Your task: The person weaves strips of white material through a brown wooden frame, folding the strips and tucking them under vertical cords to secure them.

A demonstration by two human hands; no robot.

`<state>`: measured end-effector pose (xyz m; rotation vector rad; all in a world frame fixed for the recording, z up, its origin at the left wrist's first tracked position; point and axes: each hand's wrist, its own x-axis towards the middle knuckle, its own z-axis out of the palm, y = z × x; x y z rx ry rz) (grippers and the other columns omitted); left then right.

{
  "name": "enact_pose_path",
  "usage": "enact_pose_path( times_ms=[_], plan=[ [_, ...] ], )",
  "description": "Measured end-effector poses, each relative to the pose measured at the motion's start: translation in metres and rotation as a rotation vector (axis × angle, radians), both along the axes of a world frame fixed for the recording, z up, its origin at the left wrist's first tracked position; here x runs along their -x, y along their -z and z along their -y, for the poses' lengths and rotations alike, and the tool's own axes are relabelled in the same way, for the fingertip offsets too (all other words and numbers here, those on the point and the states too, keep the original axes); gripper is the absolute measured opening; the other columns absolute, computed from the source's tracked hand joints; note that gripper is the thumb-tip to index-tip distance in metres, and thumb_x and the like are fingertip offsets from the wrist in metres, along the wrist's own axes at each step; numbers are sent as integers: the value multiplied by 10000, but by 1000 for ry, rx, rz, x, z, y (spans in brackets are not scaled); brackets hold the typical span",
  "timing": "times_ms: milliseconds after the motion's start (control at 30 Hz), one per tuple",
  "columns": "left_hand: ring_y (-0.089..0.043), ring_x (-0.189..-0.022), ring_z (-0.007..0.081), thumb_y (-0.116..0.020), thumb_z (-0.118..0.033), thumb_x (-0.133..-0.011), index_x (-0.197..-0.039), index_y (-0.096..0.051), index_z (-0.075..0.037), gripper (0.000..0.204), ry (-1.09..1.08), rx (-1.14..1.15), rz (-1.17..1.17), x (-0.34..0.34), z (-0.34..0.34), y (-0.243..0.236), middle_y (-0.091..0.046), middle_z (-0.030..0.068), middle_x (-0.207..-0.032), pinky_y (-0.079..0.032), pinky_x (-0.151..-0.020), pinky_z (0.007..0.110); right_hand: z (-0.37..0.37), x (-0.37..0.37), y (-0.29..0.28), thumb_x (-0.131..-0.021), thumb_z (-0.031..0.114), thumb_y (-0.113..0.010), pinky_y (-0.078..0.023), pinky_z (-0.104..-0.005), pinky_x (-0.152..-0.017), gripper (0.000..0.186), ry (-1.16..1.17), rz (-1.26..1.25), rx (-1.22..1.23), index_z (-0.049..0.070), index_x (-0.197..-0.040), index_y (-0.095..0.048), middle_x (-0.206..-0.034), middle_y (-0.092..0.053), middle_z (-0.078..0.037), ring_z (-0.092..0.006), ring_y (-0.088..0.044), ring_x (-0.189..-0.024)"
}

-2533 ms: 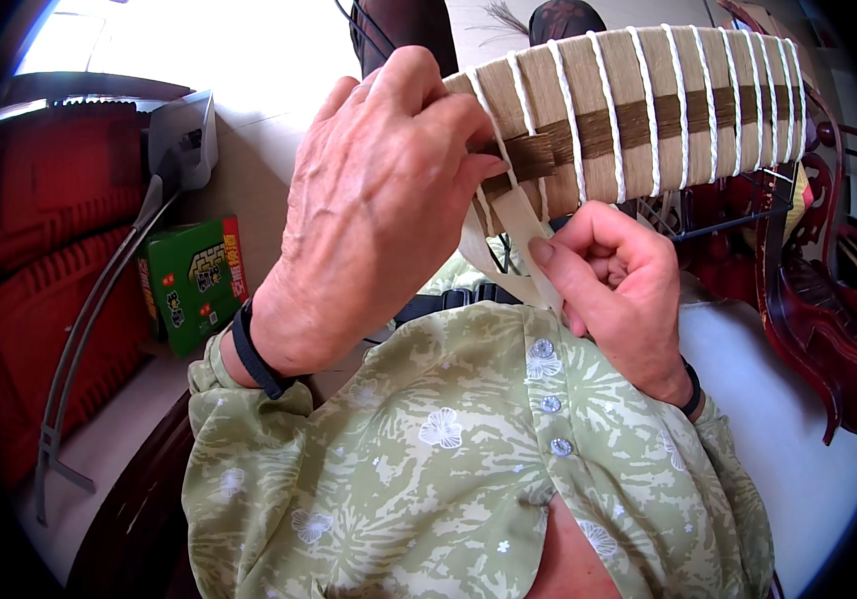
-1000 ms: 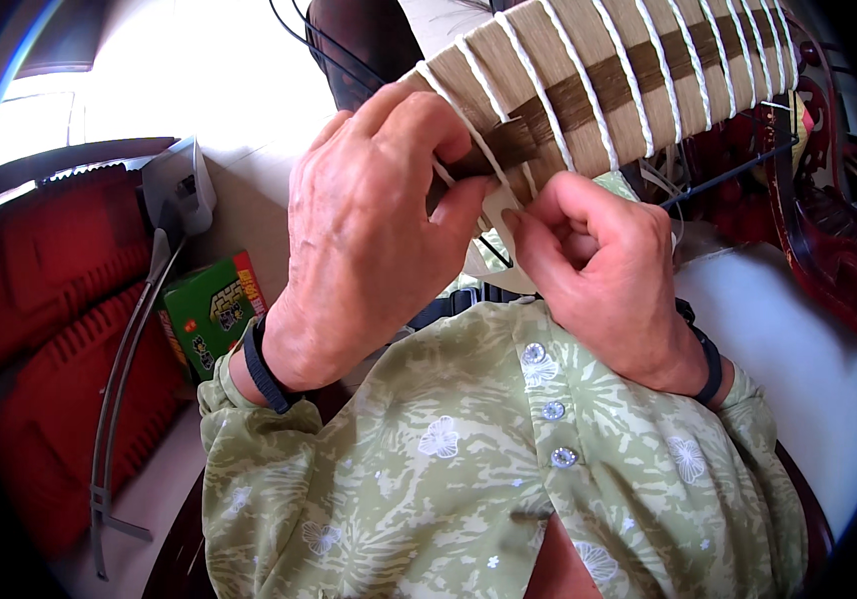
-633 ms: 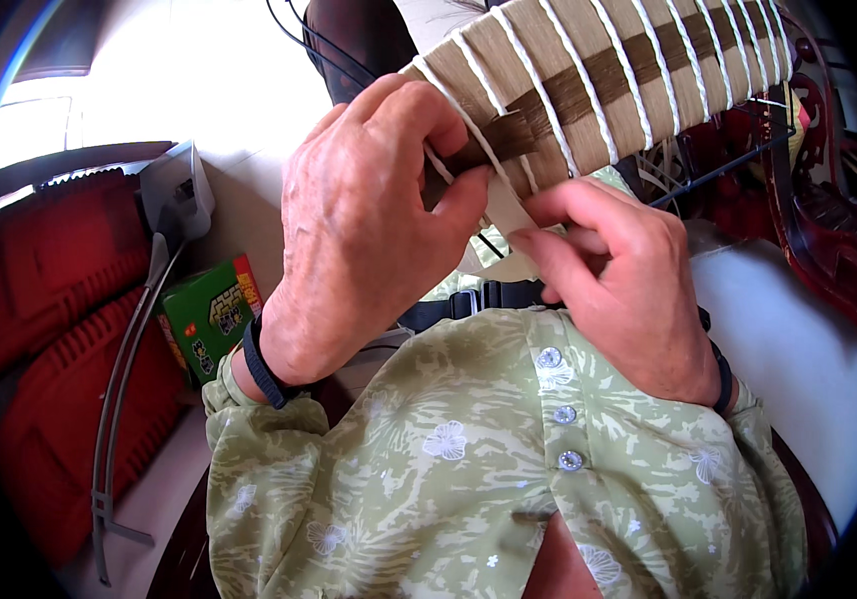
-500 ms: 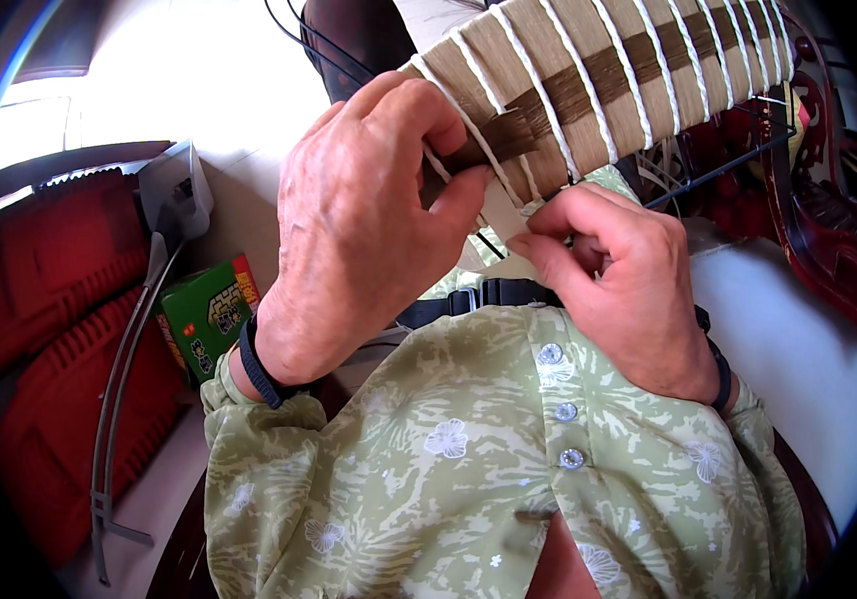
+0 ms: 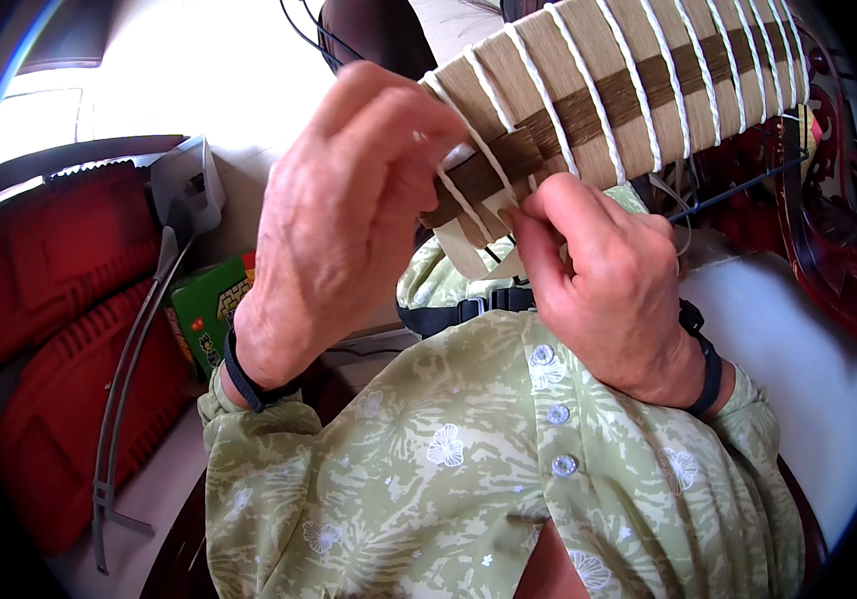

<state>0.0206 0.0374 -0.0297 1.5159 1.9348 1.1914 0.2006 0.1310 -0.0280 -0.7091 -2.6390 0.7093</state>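
A curved beige fibrous piece [image 5: 648, 55], crossed by several twisted white cords, spans the upper right, with a dark brown band [image 5: 580, 115] along its middle. Its left end is beside my left hand [image 5: 349, 210], whose bent, motion-blurred fingers are at the top cord; their grip is unclear. A pale flat ribbon [image 5: 458, 245] hangs beneath that end. My right hand [image 5: 598, 280] pinches this ribbon at the piece's lower edge, where the thumb and forefinger partly hide it.
Red padded items [image 5: 59, 260] and a bent grey metal part [image 5: 124, 399] lie left, beside a green box [image 5: 199, 304]. Dark red carved furniture [image 5: 838, 280] and a pale seat [image 5: 778, 329] are right. Black cables run across the top.
My left hand has risen and shifted left off the ribbon's top, uncovering more of the piece's left end. My right hand remains pinched on the ribbon, slightly higher than earlier.
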Motion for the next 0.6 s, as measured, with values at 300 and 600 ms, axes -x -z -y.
enact_pose_path(
  times_ms=[300,600],
  plan=[
    [-627,-673,180,-722,-19,-839,-953,-683,-34,122,-64,104,-347,-4,-6,-7,-594,67,-930,-489,-595,317,-5,1,5,-830,20,-753,-462,-373,-507,150,-4,-77,89,46,-835,-605,-670,-628,-109,-297,-638,-556],
    [-587,-652,244,-732,-101,-830,-902,-691,-46,100,-25,347,-433,-3,-13,-26,-578,68,-834,-469,-597,361,-12,-2,10,-835,51,-769,-475,-384,-512,152,-42,-116,147,43,-849,-618,-683,-642,-112,-301,-655,-581]
  ],
)
